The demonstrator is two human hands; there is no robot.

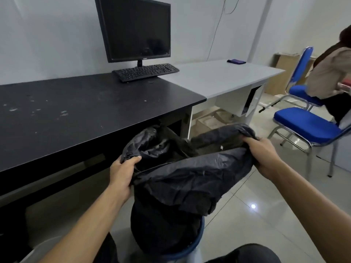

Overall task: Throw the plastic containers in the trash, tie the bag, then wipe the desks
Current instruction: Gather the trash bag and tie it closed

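Note:
A black trash bag (182,179) stands in a blue-rimmed bin (191,250) on the floor in front of me. My left hand (122,172) grips the bag's left rim and my right hand (266,154) grips its right rim, pulling the mouth wide. The inside of the bag is dark; no plastic containers show. The black desk (79,109) to the left carries white crumbs and smears. A grey desk (222,78) adjoins it on the right.
A monitor (136,29) and keyboard (146,72) stand at the back of the black desk. A dark phone (236,61) lies on the grey desk. Two blue chairs (307,126) stand to the right, with a person (332,73) by them. Boxes sit under the grey desk.

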